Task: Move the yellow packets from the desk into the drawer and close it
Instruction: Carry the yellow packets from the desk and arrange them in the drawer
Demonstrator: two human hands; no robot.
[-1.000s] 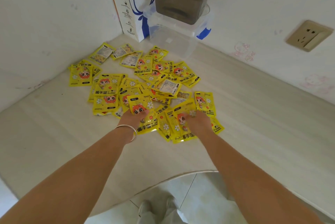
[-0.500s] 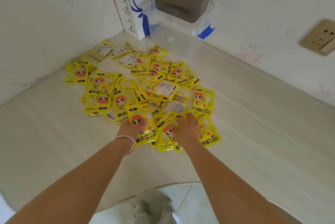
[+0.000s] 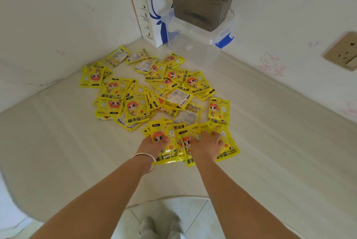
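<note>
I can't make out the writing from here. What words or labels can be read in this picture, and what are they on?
"luckin cof", cut off by the grey bin: on the white paper bag.
"暖手宝" and "HAND WARMER": on the yellow packets.
"MANYUA", roughly: small brand line on a packet, not sure.
Fine print on the packets' white backs and on the bag's side: too small to read.

Bare forearms; a thin silver bangle (image 3: 147,162) circles the left wrist.

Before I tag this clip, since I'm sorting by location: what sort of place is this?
Probably a home room, at a pale desk set in a wall corner: a wall socket, cartoon wall stickers and stacked plastic storage boxes suggest it.
</note>
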